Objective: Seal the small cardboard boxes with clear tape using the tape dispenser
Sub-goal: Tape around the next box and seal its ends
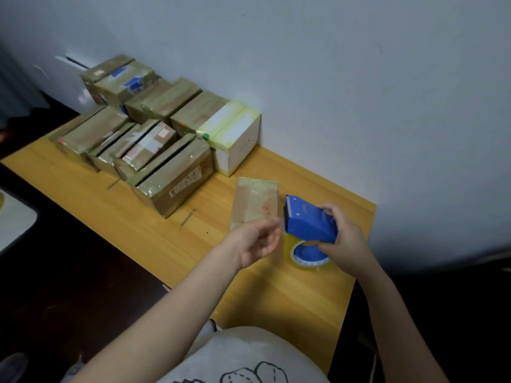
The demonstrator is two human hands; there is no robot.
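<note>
Labels [184,186] on the cardboard boxes [168,172] are illegible.

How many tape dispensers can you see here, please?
1. The blue tape dispenser is gripped in the right hand above the table, beside the lone small box; the left hand pinches its clear tape. Another could be hidden behind the stacked boxes.

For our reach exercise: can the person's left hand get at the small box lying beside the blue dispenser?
Probably yes: the left hand hovers right at the small box, nothing between, though it seems to pinch tape.
</note>
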